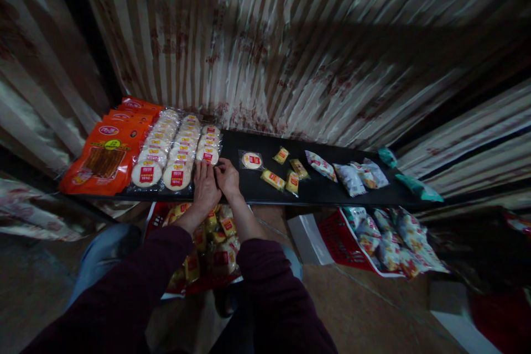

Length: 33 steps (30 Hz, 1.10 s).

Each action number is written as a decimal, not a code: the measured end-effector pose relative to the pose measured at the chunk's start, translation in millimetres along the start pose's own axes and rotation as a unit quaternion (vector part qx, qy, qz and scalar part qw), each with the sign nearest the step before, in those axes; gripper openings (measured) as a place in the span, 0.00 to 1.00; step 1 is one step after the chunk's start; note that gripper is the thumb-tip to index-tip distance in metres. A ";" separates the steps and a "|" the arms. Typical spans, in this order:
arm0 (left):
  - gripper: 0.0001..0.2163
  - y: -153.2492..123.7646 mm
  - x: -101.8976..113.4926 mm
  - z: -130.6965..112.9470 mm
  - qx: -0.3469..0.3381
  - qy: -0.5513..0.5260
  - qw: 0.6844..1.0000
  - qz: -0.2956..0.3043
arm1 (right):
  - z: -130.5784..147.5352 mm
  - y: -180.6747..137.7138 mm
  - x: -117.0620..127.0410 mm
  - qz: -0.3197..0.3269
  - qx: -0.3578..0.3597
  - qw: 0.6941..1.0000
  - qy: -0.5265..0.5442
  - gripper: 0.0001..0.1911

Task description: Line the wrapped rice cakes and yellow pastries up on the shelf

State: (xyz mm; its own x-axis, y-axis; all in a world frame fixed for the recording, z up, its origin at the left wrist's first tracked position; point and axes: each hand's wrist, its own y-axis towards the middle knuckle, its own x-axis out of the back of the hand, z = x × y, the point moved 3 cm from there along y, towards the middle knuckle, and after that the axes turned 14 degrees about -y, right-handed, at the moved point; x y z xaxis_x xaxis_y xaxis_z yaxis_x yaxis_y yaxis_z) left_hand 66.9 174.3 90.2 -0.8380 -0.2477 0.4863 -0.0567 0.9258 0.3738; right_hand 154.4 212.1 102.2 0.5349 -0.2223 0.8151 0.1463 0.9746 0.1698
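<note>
My left hand lies at the front of the third row of wrapped round rice crackers, its fingers stretched forward onto a cracker packet. Right beside it, my right hand has its fingers bent and closed at the packet's right edge; whatever is between them is hidden. Two longer rows of overlapping rice crackers run to the left. Farther left lie orange snack bags, fanned over one another. A single wrapped rice cracker lies apart on the black shelf, to the right of my hands.
Several small yellow packets and white snack bags lie along the shelf, with green packets at its right end. Below stand a red basket of yellow packets and another red basket of snack bags. Patterned curtains hang behind.
</note>
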 end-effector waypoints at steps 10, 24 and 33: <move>0.23 -19.6 8.1 -5.8 -0.086 0.021 0.993 0.076 | -4.9 -32.9 9.3 0.020 0.046 0.998 0.037 0.13; 0.26 -89.1 13.3 -14.0 -0.128 0.024 0.985 0.115 | -25.8 -111.4 18.5 -0.038 0.077 0.995 0.055 0.17; 0.31 -143.4 -19.0 4.0 -0.047 -0.002 0.978 0.204 | -74.9 -151.2 6.8 -0.016 0.006 0.998 -0.068 0.13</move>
State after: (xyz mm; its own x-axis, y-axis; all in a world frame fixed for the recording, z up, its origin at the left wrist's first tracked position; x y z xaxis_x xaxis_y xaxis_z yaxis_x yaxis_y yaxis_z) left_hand 88.8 47.4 24.2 -0.7827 0.1375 0.6070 0.3322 0.9170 0.2206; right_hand 198.2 61.1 40.7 0.4125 -0.2491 0.8762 0.1513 0.9673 0.2037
